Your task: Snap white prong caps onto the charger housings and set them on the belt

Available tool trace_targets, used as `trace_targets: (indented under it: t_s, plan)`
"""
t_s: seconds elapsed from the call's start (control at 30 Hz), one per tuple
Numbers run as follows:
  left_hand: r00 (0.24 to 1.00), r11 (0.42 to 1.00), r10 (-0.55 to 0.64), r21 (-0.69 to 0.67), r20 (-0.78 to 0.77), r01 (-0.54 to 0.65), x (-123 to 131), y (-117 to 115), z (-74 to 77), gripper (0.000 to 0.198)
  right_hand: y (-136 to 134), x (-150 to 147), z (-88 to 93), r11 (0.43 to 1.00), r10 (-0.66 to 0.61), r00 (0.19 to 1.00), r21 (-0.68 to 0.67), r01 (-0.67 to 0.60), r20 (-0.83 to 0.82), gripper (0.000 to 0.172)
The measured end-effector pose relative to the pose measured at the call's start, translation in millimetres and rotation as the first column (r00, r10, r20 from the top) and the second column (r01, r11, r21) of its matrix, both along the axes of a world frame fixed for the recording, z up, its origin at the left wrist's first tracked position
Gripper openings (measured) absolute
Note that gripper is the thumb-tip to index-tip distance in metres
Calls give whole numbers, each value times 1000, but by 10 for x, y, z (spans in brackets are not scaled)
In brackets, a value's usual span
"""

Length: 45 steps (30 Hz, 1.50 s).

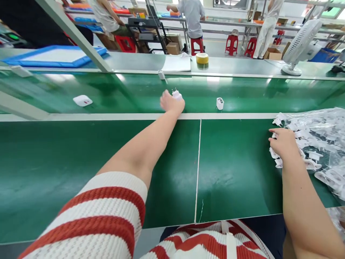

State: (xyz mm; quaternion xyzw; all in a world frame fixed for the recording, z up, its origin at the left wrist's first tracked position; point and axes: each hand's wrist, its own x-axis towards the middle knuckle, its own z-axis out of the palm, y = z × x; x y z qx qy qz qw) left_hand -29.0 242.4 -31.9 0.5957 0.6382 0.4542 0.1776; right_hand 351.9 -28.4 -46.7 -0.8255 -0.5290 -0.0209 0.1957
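Note:
My left hand (172, 103) reaches across the white rail and is closed around a white charger plug (177, 95), whose metal prongs point up. Over the green belt, a second white charger (220, 103) stands to the right, and another one (82, 100) lies to the left. At the right, my right hand (284, 142) is at the near edge of a pile of white plastic plug parts (314, 155). Its thumb and forefinger close on a small white plug part (274, 135), mostly hidden by the fingers.
Clear plastic bagging (326, 120) covers part of the pile. A white rail (121, 116) divides the green worktop from the belt. On the far ledge are a blue-framed tray (58, 55), white paper (176, 63), yellow tape (202, 58) and a fan (300, 46). A slanted post (75, 34) rises at left.

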Motion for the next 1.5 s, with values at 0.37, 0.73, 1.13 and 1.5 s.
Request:
trace_targets:
  t_s: [0.37,0.73,1.13,1.5]
  plan:
    - [909,916,-358,-268,-214,298,1266,-430,75,51,26,-223,238,958,7,925,267,103,-381,19]
    - [543,516,-837,-229,69,825,394,-2410,59,57,-323,-860,845,925,360,212,319,-206,-908,38]
    - [579,581,-782,-70,231,811,311,-2657,-44,34,-495,-1338,630,758,647,568,343,-555,-508,25]
    - [565,575,-804,-1,188,818,319,-2647,-28,26,-481,-1516,590,676,704,688,462,-575,-174,20]
